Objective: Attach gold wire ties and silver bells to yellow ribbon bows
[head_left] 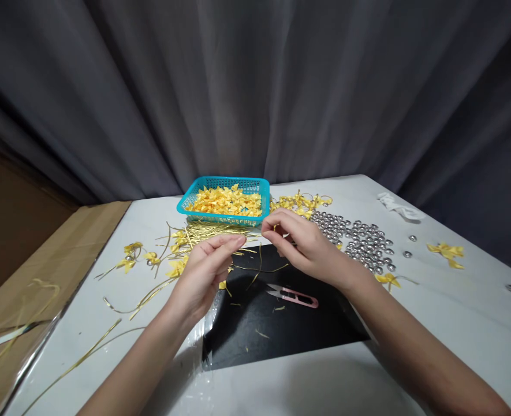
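Note:
My left hand (212,263) is raised over the left edge of a black mat (281,329), its thumb and forefinger pressed together. Whatever they pinch is too small to make out. Some yellow ribbon (223,285) and gold strands show just below its fingers; whether they hang from the hand cannot be told. To the right, my right hand (298,240) is also closed in a pinch, its fingertips hiding what they hold, if anything. Between and below the hands, pink thread snips (293,296) lie on the mat beside thin gold wire-like strands (261,268).
Behind the hands stands a blue basket (265,199) of yellow ribbon bows (224,201). A bundle of gold ties (212,231) lies before it. Many silver beads (368,245) spread at right, near a crumpled white wrapper (400,208). Cardboard (77,248) borders the table's left side.

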`<state>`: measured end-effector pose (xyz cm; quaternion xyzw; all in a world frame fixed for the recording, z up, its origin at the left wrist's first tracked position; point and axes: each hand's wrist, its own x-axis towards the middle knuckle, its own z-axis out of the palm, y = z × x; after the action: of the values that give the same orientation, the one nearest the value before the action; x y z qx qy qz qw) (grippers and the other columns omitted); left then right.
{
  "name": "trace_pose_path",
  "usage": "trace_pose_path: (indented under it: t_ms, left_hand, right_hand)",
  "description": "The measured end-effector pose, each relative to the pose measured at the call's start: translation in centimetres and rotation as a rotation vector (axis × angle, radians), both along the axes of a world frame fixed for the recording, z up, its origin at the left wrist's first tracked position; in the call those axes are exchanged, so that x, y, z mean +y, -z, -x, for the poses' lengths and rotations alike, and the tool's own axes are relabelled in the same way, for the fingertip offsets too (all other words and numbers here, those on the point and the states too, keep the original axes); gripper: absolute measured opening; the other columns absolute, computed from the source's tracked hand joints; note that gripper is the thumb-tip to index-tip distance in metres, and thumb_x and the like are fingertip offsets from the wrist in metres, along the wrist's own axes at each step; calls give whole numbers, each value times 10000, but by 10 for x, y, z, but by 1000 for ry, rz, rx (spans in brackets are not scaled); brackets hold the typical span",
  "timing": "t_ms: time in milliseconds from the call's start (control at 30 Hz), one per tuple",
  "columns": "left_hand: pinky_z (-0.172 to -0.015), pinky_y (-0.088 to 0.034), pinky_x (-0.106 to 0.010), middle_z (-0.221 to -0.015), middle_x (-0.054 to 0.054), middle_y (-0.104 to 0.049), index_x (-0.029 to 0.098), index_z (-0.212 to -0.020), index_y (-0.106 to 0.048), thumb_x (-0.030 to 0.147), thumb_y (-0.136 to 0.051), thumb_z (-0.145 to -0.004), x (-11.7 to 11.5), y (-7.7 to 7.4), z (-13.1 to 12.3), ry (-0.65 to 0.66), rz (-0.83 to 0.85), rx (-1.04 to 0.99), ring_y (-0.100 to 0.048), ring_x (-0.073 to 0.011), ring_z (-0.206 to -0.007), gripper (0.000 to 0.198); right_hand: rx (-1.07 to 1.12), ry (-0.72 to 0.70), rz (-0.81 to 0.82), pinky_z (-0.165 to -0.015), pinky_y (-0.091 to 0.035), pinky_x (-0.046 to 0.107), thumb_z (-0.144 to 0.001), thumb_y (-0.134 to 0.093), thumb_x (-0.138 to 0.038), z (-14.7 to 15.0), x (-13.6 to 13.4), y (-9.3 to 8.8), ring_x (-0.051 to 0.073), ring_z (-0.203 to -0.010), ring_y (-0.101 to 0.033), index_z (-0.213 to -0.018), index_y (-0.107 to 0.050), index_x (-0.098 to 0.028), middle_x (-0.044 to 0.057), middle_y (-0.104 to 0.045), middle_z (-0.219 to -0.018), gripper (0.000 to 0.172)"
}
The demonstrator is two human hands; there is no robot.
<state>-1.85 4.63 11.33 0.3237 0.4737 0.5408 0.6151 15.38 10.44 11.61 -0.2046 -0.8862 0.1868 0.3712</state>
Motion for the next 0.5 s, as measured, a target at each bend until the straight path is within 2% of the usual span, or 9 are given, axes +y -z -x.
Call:
trace_pose_path:
  t_ms: [200, 333, 500]
  left_hand:
    - [-359, -65, -165, -446, 112, -247, 141, -665, -632, 262, -765, -657, -2, 0, 2, -24, -4, -6, -107, -31, -405, 181]
    - [-354, -62, -170, -441, 111, -244, 140, -654, -637, 258, -765, -657, -2, -1, 1, -15, -8, -4, -109, -30, -400, 174]
    - [-355, -59, -166, -452, 108, -245, 137, -701, -671, 273, -760, -663, -1, 0, 2, -5, -14, -2, -100, -26, -407, 168]
  right_hand:
    - [24, 14, -25, -660, -426, 252, -935, -406, -163, -2, 3, 1, 129, -724, -499, -859, -480, -175, 28, -512, -799, 107]
    - [43, 12, 35, -581, -439, 225, -907, -459, -180, -3, 2, 2, 102, -655, -501, -909, -500, -173, 34, -545, -869, 42]
    - [0, -60, 161, -520, -428, 227, -845, -562, -222, 2, -2, 5, 59, -524, -456, -1067, -502, -164, 42, -561, -950, 238]
